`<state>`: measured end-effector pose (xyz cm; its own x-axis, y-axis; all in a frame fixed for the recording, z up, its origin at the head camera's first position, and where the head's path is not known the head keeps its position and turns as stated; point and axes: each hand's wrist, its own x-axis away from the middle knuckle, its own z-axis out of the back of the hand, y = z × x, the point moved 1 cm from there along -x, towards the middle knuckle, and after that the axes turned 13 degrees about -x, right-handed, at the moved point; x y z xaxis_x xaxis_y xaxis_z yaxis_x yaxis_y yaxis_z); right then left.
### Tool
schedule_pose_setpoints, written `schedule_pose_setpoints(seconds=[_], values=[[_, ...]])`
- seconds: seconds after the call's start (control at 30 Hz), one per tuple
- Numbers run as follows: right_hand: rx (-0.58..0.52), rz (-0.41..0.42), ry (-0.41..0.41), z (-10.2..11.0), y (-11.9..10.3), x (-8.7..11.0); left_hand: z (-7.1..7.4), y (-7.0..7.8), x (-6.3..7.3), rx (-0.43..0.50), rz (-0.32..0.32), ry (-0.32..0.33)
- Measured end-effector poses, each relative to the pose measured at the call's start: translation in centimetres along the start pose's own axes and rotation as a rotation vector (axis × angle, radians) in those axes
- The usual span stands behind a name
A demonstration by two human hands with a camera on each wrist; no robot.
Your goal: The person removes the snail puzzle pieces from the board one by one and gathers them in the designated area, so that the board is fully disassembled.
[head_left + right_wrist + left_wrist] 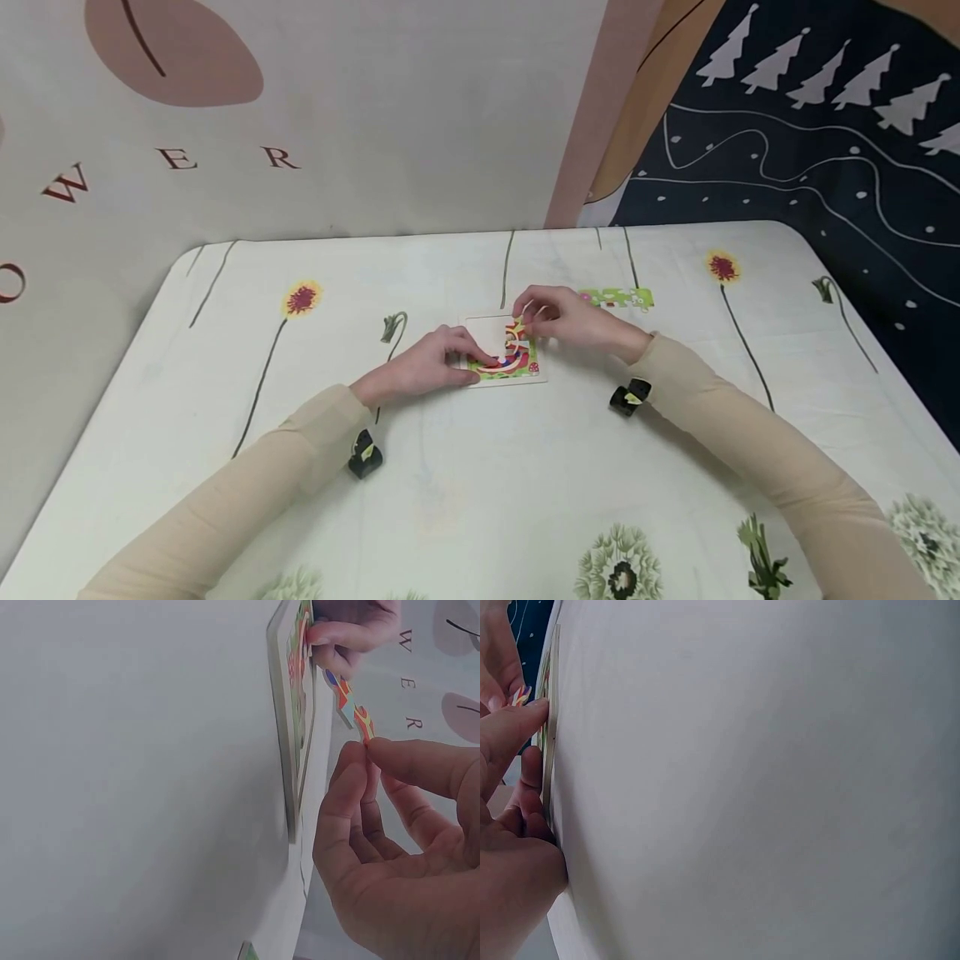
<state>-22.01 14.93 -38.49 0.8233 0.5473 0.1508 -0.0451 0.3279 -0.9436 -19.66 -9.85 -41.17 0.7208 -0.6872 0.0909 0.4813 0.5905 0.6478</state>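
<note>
A square jigsaw puzzle board (510, 384) with a pale frame lies on the table, with colourful pieces along its bottom and right side. At its lower left my left hand (431, 362) holds the board, the thumb by the edge and a finger on the pieces. My right hand (562, 318) is over the board's upper right and pinches a red, yellow and blue puzzle piece (363, 720) between thumb and fingertips. In the right wrist view the piece is tilted above the board's surface. Fingers hide part of the board in the head view.
Behind my right hand lies a green strip of puzzle pieces (618, 298). A white cloth printed with flowers (435, 483) covers the table. Behind the table hangs a patterned cloth (420, 117). Black wrist cameras (365, 455) hang below both sleeves.
</note>
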Motion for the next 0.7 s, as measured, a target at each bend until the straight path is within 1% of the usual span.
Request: schedule_pose_setpoints(seconds=[0.23, 0.37, 0.53, 0.7], values=[[-0.008, -0.008, 0.015, 0.6, 0.2, 0.5, 0.0, 0.0, 0.0, 0.006, 0.0, 0.0], [-0.023, -0.007, 0.015, 0.9, 0.3, 0.8, 0.0, 0.1, 0.1, 0.003, 0.01, -0.001], [-0.044, -0.026, 0.023, 1.3, 0.6, 1.1, 0.0, 0.1, 0.0, -0.002, 0.02, -0.01], [-0.041, -0.012, 0.033, 1.8, 0.7, 1.5, 0.0, 0.1, 0.0, 0.004, 0.017, -0.01]])
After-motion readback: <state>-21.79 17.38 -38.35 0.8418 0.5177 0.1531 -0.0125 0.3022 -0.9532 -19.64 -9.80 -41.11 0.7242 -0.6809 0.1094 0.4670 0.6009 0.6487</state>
